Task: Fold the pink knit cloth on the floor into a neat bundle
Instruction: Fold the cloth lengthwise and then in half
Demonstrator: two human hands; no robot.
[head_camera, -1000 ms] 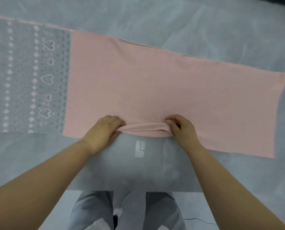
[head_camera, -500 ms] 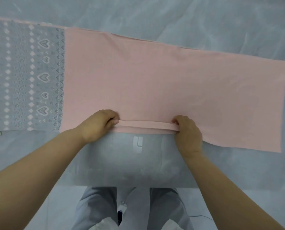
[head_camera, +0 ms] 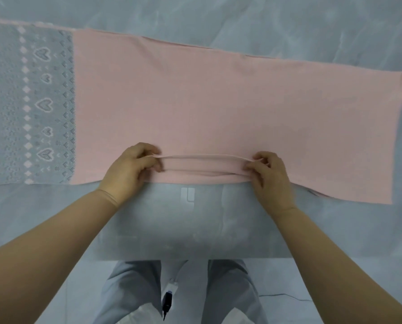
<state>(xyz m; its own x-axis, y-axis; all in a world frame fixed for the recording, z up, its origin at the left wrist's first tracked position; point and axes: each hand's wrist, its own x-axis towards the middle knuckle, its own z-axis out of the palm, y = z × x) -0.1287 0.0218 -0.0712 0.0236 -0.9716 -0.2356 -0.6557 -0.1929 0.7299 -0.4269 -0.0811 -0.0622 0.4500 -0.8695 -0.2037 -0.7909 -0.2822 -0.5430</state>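
The pink knit cloth [head_camera: 218, 101] lies spread flat across the floor, a long rectangle running left to right. Its left end is a grey panel [head_camera: 27, 101] knitted with white hearts and diamonds. Along the near edge a narrow strip of the pink part is gathered into a raised fold [head_camera: 204, 166]. My left hand [head_camera: 129, 169] pinches the left end of that fold. My right hand [head_camera: 269, 176] pinches its right end. Both hands sit at the cloth's near edge, about a forearm's length apart.
The floor [head_camera: 288, 24] is glossy grey marble-patterned tile. A paler tile with a small white mark [head_camera: 187, 195] lies just in front of the cloth. My own legs in light grey trousers [head_camera: 129, 291] stand at the bottom centre, with a thin cable on the floor to the right.
The fold between my hands has grown: the near edge was rolled farther onto the cloth, and my hands moved apart and slightly away from me.
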